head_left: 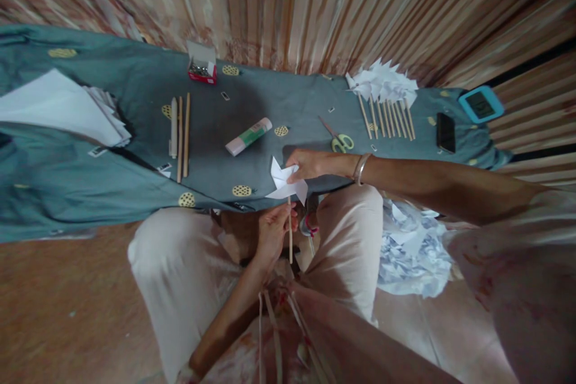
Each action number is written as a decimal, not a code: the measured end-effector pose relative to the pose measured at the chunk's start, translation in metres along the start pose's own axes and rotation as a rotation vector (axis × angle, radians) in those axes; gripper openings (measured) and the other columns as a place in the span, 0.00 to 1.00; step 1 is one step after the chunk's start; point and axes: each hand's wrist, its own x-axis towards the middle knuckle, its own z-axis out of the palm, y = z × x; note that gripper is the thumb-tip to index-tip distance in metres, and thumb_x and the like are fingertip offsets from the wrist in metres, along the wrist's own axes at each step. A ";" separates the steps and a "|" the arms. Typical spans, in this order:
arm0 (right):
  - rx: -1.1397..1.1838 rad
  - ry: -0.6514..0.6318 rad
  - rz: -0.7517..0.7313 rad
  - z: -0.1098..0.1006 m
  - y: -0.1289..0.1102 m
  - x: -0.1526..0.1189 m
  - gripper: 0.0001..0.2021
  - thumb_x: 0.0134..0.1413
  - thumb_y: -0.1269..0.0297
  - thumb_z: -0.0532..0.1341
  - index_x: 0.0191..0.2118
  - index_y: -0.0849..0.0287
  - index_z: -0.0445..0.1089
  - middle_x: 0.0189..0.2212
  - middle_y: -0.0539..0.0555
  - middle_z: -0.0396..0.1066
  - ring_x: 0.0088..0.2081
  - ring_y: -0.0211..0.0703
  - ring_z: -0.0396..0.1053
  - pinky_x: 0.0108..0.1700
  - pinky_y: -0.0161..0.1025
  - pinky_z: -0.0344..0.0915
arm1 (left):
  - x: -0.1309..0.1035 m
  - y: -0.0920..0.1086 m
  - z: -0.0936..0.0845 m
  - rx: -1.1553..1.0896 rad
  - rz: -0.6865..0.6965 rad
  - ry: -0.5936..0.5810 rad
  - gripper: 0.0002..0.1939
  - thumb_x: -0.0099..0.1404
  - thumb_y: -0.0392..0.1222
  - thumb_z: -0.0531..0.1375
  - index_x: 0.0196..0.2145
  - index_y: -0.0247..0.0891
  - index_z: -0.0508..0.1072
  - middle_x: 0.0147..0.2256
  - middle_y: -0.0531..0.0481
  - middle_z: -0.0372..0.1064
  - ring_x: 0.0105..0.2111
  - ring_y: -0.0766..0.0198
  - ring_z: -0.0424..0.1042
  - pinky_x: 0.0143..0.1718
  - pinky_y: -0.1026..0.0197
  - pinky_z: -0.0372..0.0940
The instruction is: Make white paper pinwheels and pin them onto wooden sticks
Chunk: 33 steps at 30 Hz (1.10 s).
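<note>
A white paper pinwheel [281,179] on a thin wooden stick [290,246] is held over my lap, just at the cloth's front edge. My left hand [272,229] is closed round the upper part of the stick, below the paper blades. From the right, my right hand [302,164] pinches the pinwheel, fingers at its middle and right side. Whatever lies under those fingertips is hidden. Beyond the hands, a glue stick [249,137] with a green label lies slanted on the cloth. Scissors [341,139] with green handles rest to its right.
Finished pinwheels [382,85] lie in a row at the back right, near a phone [446,132] and a blue-framed device [481,104]. Sticks [180,138], a red box of pins [202,66] and stacked white paper [58,109] are leftward. A bag of paper pieces [411,252] sits on the floor.
</note>
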 end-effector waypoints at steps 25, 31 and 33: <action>0.058 -0.002 -0.094 0.000 0.008 0.003 0.07 0.49 0.68 0.66 0.31 0.69 0.76 0.21 0.46 0.65 0.26 0.33 0.59 0.28 0.32 0.52 | 0.002 0.028 -0.007 0.202 -0.169 -0.003 0.26 0.39 0.54 0.76 0.30 0.30 0.80 0.25 0.48 0.76 0.22 0.62 0.76 0.29 0.60 0.73; 0.066 -0.020 -0.075 -0.001 0.009 0.004 0.08 0.50 0.67 0.66 0.33 0.69 0.75 0.22 0.46 0.66 0.28 0.34 0.60 0.28 0.31 0.53 | 0.004 0.019 0.000 0.161 -0.171 -0.006 0.26 0.38 0.53 0.77 0.30 0.30 0.80 0.24 0.47 0.76 0.22 0.61 0.76 0.30 0.59 0.74; 0.056 -0.024 -0.056 -0.002 0.006 0.004 0.08 0.50 0.67 0.66 0.33 0.68 0.76 0.22 0.47 0.66 0.28 0.34 0.61 0.29 0.31 0.53 | 0.005 0.017 0.002 0.151 -0.166 -0.011 0.27 0.37 0.54 0.77 0.29 0.30 0.79 0.24 0.48 0.76 0.22 0.61 0.76 0.30 0.59 0.74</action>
